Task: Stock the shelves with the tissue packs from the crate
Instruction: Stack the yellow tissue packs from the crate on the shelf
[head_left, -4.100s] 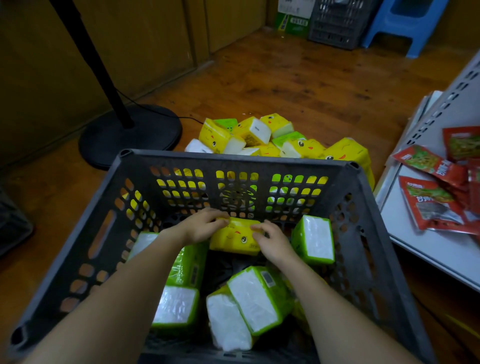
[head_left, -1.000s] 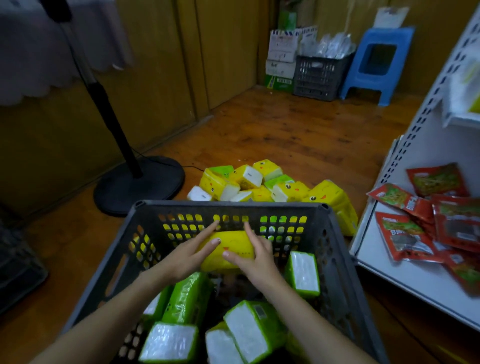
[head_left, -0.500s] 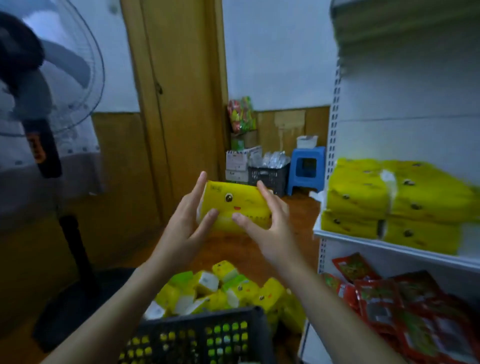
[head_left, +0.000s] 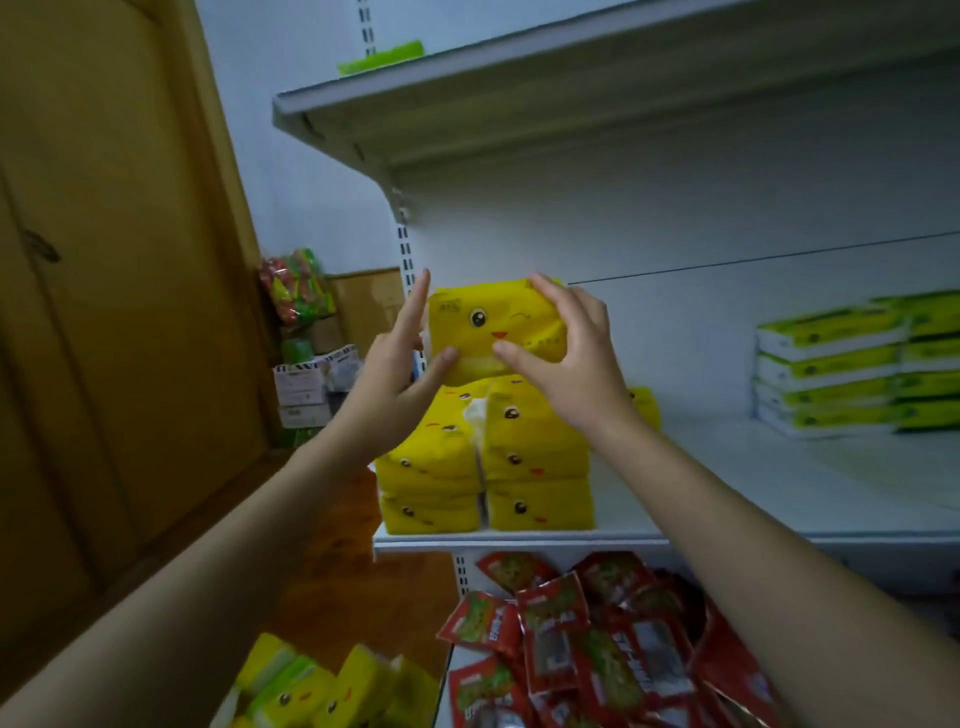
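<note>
Under tissue pack (head_left: 493, 332), yellow stack (head_left: 485, 462)

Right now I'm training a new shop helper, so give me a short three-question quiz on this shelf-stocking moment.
1. True or false: the left hand and right hand both hold the yellow tissue pack.
2. What lies on the level below the yellow stacks? A. bottles B. red snack packets C. tins
3. Fill in: the far-right packs on the middle shelf are green and ___.
Key: 1 true; 2 B; 3 white.
</note>
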